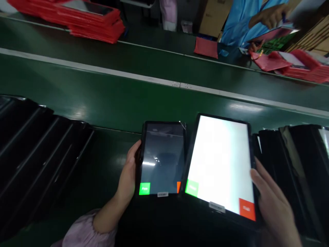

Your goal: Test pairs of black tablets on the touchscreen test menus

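My left hand (128,173) grips the left edge of a black-framed tablet (164,154) with a dark screen, a green box at its lower left and part of an orange one at its lower right. My right hand (272,195) holds the right edge of a second tablet (221,161), whose screen is bright white with a green box and a red box along the bottom. The two tablets are side by side, the right one tilted and slightly over the left one's edge. Small labels show on both lower frames.
Rows of dark devices lean at the left (46,154) and right (288,164). Beyond the green bench (115,96) are red pouch stacks (95,24) and a single red pouch (206,47). A person in blue (239,22) handles a device at the upper right.
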`<state>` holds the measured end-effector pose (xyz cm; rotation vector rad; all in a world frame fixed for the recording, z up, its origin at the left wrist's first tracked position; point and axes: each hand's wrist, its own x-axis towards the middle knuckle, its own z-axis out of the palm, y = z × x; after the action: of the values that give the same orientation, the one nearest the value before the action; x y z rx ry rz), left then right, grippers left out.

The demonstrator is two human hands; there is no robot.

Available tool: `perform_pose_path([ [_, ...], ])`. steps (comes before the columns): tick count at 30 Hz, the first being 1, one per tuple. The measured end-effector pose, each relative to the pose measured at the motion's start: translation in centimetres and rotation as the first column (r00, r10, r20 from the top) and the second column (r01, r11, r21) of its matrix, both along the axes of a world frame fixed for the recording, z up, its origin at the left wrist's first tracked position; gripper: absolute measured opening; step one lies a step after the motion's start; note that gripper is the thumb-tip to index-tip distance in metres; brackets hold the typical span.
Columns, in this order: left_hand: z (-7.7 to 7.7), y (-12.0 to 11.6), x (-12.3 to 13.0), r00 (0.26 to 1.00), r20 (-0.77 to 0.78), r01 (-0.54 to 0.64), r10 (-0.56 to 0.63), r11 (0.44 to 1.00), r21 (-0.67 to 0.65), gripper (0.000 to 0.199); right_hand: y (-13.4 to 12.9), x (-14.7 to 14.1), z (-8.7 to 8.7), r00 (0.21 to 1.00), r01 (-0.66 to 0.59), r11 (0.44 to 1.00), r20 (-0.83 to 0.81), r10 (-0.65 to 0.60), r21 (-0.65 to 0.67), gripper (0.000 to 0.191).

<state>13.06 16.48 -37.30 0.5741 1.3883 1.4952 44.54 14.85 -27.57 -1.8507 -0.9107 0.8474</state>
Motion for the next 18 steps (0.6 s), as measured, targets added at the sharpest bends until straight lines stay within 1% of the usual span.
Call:
perform_pose_path([
  [1, 0.1, -0.1, 0.3, 1.000, -0.007, -0.013, 0.013, 1.000, 0.007, 0.062, 0.3, -1.2, -0.3, 0.999, -0.020, 1.000, -0.045, 0.020, -0.003, 0.062],
  [2, 0.2, -0.1, 0.5, 1.000, -0.018, -0.023, 0.023, 1.000, 0.011, 0.063, 0.8, -2.5, -0.7, 0.992, -0.067, 0.998, -0.108, 0.067, 0.004, 0.066],
  [4, 0.5, -0.2, 0.5, 1.000, -0.013, -0.026, 0.026, 1.000, -0.001, 0.069, 1.6, -5.4, -1.4, 0.944, -0.210, 0.976, -0.249, 0.217, 0.056, 0.071],
  [6, 0.7, -0.3, 0.2, 1.000, 0.014, -0.006, 0.006, 0.999, -0.045, 0.073, 2.3, -8.1, -2.0, 0.867, -0.342, 0.932, -0.342, 0.361, 0.119, 0.074],
  [8, 0.7, -0.4, 0.0, 0.999, 0.033, 0.004, 0.000, 0.992, -0.125, 0.076, 2.8, -9.9, -2.4, 0.801, -0.455, 0.880, -0.367, 0.473, 0.139, 0.078],
  [10, 0.4, -0.4, -0.1, 1.000, 0.018, -0.012, 0.016, 0.980, -0.197, 0.079, 3.1, -10.5, -2.8, 0.768, -0.551, 0.826, -0.315, 0.558, 0.120, 0.076],
  [12, 0.0, -0.4, -0.4, 0.999, -0.011, -0.036, 0.035, 0.975, -0.219, 0.083, 3.3, -10.1, -3.2, 0.776, -0.606, 0.789, -0.141, 0.614, 0.100, 0.068],
  [14, -0.1, -0.5, -1.3, 0.993, -0.116, -0.033, 0.011, 0.981, -0.193, 0.081, 3.4, -9.0, -3.9, 0.796, -0.605, 0.793, 0.064, 0.602, 0.073, 0.061],
  [15, -0.1, -0.6, -2.1, 0.980, -0.197, -0.025, -0.014, 0.981, -0.193, 0.077, 3.3, -8.6, -4.3, 0.803, -0.593, 0.804, 0.124, 0.584, 0.053, 0.062],
  [16, 0.1, -0.7, -3.1, 0.959, -0.279, -0.016, -0.044, 0.978, -0.207, 0.072, 3.2, -8.2, -4.7, 0.806, -0.583, 0.812, 0.138, 0.575, 0.025, 0.065],
  [17, 0.5, -0.9, -4.1, 0.933, -0.350, 0.012, -0.089, 0.977, -0.214, 0.065, 3.1, -8.1, -5.0, 0.805, -0.585, 0.811, 0.108, 0.583, -0.014, 0.070],
  [18, 0.9, -1.1, -5.0, 0.907, -0.397, 0.049, -0.137, 0.974, -0.222, 0.058, 2.9, -8.1, -5.3, 0.794, -0.603, 0.796, 0.051, 0.605, -0.053, 0.076],
])
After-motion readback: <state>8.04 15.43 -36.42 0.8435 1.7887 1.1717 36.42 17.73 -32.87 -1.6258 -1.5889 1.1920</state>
